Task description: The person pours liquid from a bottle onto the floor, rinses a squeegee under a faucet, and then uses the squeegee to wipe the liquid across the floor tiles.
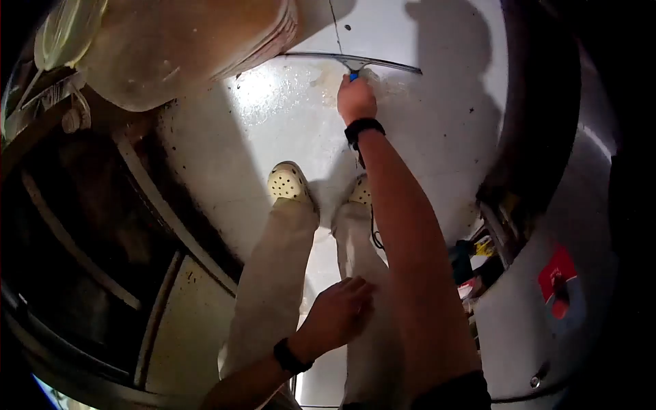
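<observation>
Squeegee point(355, 63), long-bladed, blue-necked: lies blade-down on the wet, shiny floor point(424, 130) at the far end of my reach, just ahead of my feet.

Item, far left: a large tan bag or sack point(171, 48) at the upper left, over dark racking point(75, 225); I cannot tell what the racking holds.

Item, centre: two pale perforated clogs point(287, 181), side by side, light trousers above them.

Item, left hand point(338, 311): resting on my thigh, fingers loosely curled, holding nothing; black band on the wrist.

Item, right hand point(355, 99): arm stretched out, fist closed around the squeegee handle, black wristband behind it.

Item, far right: a dark curved edge point(540, 102), with small clutter and a red label point(557, 273) below it.

Step in hand, as I judge it: a stroke across the wet patch, blade at full extension. The next move calls for even downward pressure and a straight draw, blade kept flat so no streak is left, and feet clear of the slick area.
</observation>
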The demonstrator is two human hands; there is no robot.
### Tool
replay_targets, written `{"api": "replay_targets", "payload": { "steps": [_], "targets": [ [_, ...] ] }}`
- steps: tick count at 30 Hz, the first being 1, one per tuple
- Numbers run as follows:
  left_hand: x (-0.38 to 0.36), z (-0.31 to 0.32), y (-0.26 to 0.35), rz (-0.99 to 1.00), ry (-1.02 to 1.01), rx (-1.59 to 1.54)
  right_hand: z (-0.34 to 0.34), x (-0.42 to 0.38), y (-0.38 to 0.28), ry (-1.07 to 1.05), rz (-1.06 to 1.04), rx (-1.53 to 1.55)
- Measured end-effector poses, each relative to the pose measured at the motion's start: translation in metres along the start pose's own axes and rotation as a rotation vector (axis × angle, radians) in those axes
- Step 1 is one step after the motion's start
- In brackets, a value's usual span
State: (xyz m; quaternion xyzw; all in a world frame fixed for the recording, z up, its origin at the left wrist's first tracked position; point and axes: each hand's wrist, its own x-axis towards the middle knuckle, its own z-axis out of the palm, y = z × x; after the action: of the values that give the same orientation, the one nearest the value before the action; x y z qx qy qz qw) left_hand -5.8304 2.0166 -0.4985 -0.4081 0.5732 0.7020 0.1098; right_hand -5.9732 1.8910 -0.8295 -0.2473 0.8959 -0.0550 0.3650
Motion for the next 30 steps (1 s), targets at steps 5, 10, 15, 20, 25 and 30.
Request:
{"api": "replay_targets", "payload": {
  "steps": [5, 10, 15, 20, 25, 30],
  "targets": [
    [-0.008, 0.017, -0.012, -0.002, 0.098, -0.065, 0.021, -0.028, 0.012, -0.161, -0.383, -0.316],
    [-0.01, 0.041, -0.019, -0.029, 0.084, -0.046, -0.038, -0.008, 0.09, -0.244, -0.54, -0.411],
    [-0.003, 0.034, -0.031, -0.053, 0.044, -0.053, -0.097, 0.013, 0.173, -0.132, -0.116, -0.34],
    [-0.006, 0.045, -0.032, -0.046, -0.067, 0.052, -0.074, -0.003, 0.274, 0.139, 0.127, -0.104],
    [-0.017, 0.043, -0.037, -0.023, -0.159, 0.145, 0.01, -0.013, 0.324, 0.12, 0.296, 0.1],
    [-0.034, 0.039, -0.05, -0.01, -0.245, 0.309, 0.161, 0.034, 0.322, 0.007, 0.245, 0.546]
  ]
}}
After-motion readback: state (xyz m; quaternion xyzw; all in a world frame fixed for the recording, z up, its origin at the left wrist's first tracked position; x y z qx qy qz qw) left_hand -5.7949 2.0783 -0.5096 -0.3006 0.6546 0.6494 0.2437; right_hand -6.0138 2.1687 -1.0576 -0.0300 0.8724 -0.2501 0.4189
